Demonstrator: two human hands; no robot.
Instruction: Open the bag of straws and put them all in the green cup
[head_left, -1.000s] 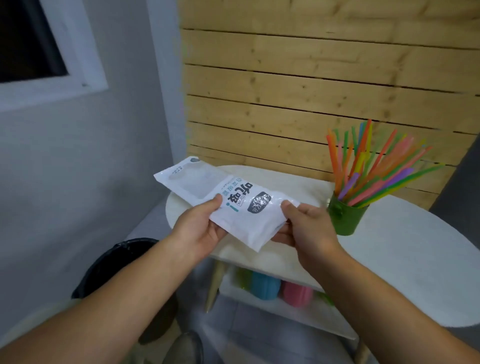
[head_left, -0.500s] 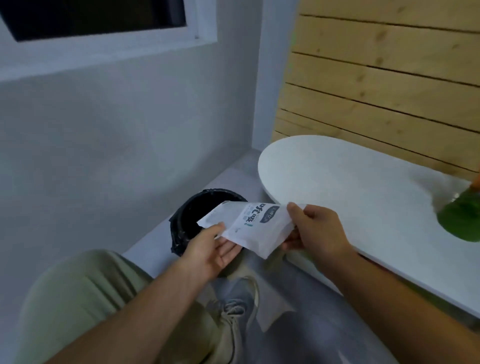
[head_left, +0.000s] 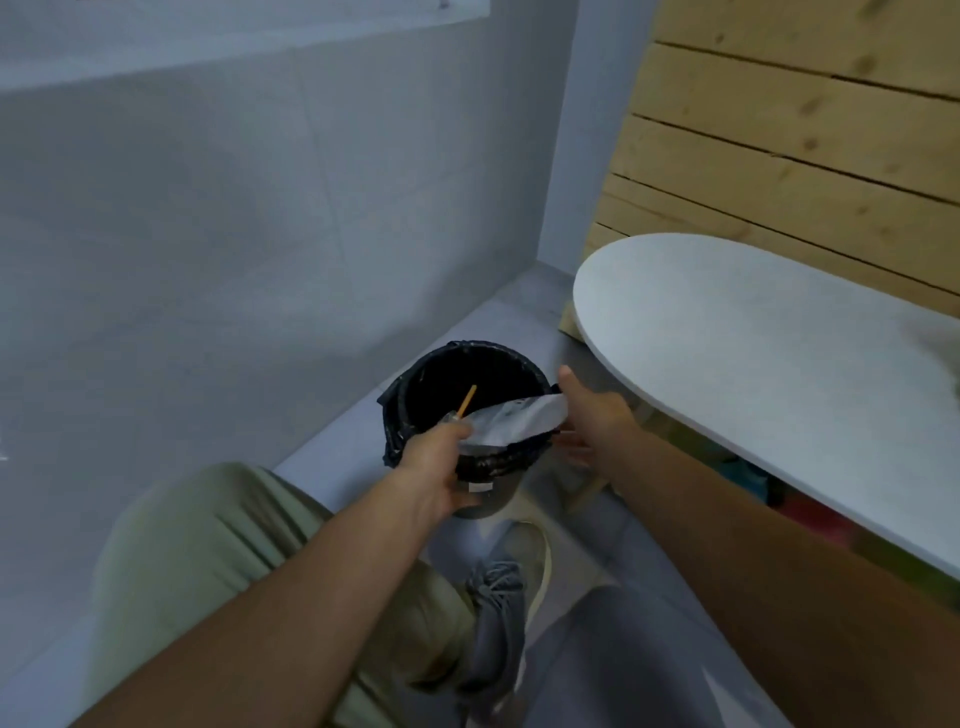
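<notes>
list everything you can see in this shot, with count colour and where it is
empty straw bag: 1, white, over the bin's near rim, pinched at its left end
bin: 1, black liner, grey body, on the floor left of the table
stick-like item: 1, orange, inside the bin; too blurred to name
table: 1, white oval top, right side
wood panel wall: 1, light wood, behind the table
items under the table: count unclear, blurred teal and pink
shoe: 1, grey, on the floor
left hand: 1, holds the bag
right hand: 1, open, beside the bag's right end
</notes>
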